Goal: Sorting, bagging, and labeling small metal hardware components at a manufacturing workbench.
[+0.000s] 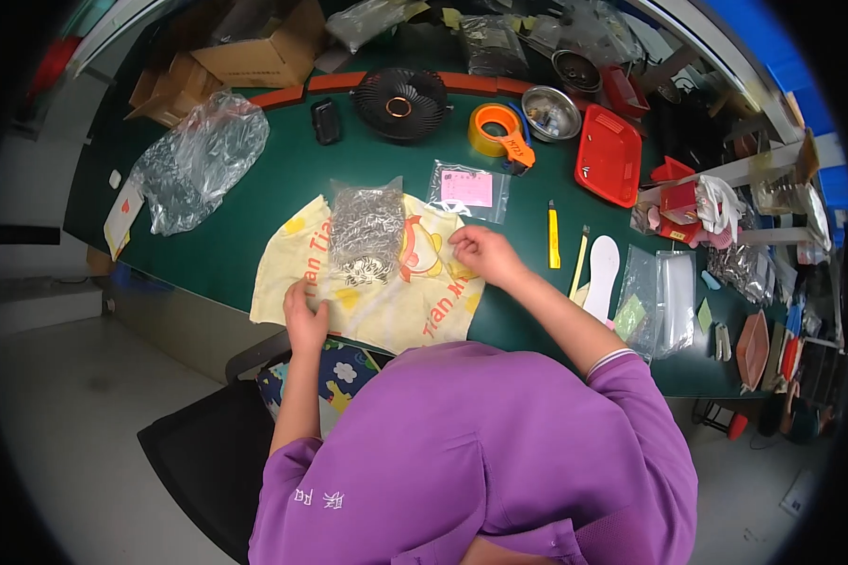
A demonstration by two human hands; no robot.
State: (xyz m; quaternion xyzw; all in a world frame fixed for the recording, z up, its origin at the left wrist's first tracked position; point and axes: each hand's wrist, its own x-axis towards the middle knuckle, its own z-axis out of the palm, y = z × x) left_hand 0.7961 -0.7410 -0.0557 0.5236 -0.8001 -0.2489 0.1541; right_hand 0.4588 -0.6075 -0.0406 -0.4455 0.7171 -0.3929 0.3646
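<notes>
A pale yellow cloth (353, 315) with red lettering and a cartoon print lies spread in front of me. On it is a clear plastic bag (366, 212) full of small shiny metal pieces. Near the bag's lower end lies a cluster of small metal pieces (367, 272); whether they are inside the bag or loose, I cannot tell. My left hand (307, 318) rests on the cloth's near left part, thumb apart from the fingers. At the cloth's right edge my right hand (485, 255) has its fingers curled in a pinch; anything between the fingertips is too small to make out.
Beyond the cloth stand a black fan (400, 104), a tape roll with an orange dispenser (496, 129), a metal bowl (551, 113) and a red tray (609, 155). A yellow cutter (553, 235) and a white insole (601, 278) lie rightward. A crumpled plastic bag (198, 160) lies left.
</notes>
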